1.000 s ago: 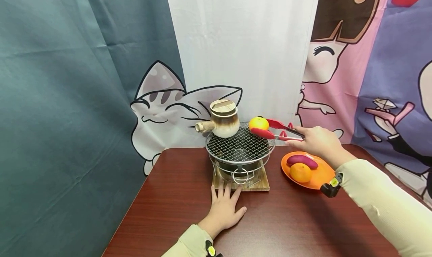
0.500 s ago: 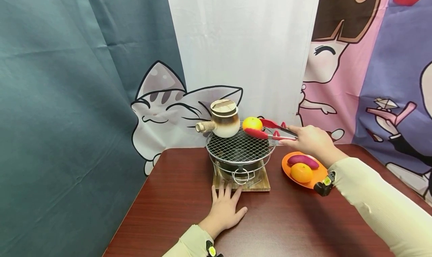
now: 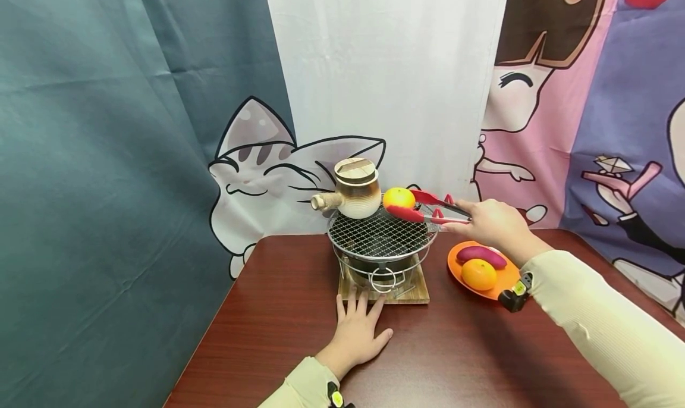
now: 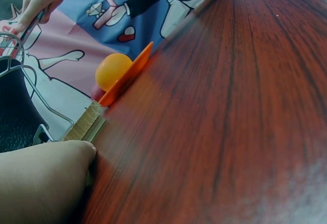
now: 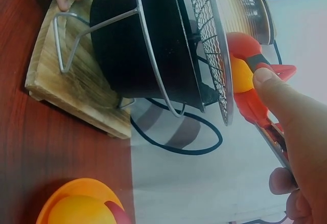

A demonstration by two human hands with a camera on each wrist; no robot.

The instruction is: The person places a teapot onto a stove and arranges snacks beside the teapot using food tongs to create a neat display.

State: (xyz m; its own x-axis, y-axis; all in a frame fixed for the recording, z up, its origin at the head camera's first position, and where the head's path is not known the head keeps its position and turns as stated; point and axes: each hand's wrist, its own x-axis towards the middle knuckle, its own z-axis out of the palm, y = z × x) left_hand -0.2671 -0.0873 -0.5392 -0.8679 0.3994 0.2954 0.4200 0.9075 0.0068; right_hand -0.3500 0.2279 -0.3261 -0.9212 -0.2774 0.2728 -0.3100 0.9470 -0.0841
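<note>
With my right hand (image 3: 495, 220) I grip red-tipped tongs (image 3: 428, 215), whose red ends pinch an orange citrus fruit (image 3: 399, 198). In the right wrist view the fruit (image 5: 241, 74) is at the top of the wire grill mesh (image 5: 209, 45), too close to tell whether it rests there. Beside it on the mesh stands a small lidded clay pot (image 3: 360, 197) with a side handle. My left hand (image 3: 354, 333) lies with fingers spread, its fingertips on the front of the wooden board (image 3: 420, 292) under the black stove (image 5: 148, 45).
To the right of the stove, an orange plate (image 3: 508, 286) holds another orange fruit (image 3: 478, 275) and a purple sweet potato (image 3: 484, 255). A reddish-brown wood table (image 3: 278, 313) carries everything, with printed curtains (image 3: 385, 87) behind and at the sides.
My right hand, with the tongs and fruit, has moved left over the grill, toward the clay pot, then slightly lower. My left hand has stayed in place.
</note>
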